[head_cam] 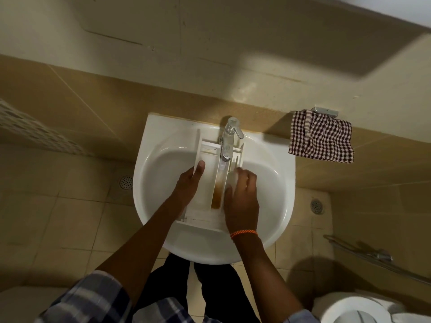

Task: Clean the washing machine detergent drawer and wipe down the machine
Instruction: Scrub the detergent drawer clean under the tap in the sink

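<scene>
Under the chrome tap [229, 138], a white detergent drawer [211, 176] lies lengthways in the white washbasin [275, 183], brown water pooled in its middle channel. Left of the tap's stream, the left hand [190, 185] grips the drawer's side wall, thumb extended along it. Right of the stream, the right hand [241, 199] has its fingers [245, 177] curled down into a compartment; whether they hold anything is unclear. A checked cloth [321, 137] hangs right of the tap.
</scene>
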`<state>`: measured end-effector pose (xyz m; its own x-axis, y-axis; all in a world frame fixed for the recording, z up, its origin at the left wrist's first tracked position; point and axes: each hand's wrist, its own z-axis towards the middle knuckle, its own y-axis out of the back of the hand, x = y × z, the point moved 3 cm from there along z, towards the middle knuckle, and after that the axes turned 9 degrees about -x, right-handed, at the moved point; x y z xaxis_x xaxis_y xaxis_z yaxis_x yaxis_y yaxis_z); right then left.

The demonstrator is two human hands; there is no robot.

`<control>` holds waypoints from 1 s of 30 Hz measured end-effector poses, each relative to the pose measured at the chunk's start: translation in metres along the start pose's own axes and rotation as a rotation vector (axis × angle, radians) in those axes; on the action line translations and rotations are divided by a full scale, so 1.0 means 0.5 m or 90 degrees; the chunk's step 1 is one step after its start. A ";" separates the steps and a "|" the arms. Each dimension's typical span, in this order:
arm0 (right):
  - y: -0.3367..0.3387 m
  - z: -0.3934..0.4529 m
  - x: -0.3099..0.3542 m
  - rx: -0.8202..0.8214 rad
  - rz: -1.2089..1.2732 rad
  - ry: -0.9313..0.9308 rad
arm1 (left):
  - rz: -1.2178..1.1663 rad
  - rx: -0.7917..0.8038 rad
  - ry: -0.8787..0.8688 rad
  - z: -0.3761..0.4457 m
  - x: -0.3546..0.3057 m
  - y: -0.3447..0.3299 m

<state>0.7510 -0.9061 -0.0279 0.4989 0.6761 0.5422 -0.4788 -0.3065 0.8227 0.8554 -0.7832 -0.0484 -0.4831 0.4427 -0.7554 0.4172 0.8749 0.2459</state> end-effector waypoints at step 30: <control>-0.034 0.005 0.007 0.100 -0.173 0.209 | -0.023 -0.042 -0.030 0.005 0.034 -0.007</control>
<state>0.7627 -0.9004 -0.0398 0.3242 0.9147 0.2412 -0.2343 -0.1693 0.9573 0.8476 -0.7792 -0.0639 -0.4601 0.4025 -0.7914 0.3481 0.9018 0.2563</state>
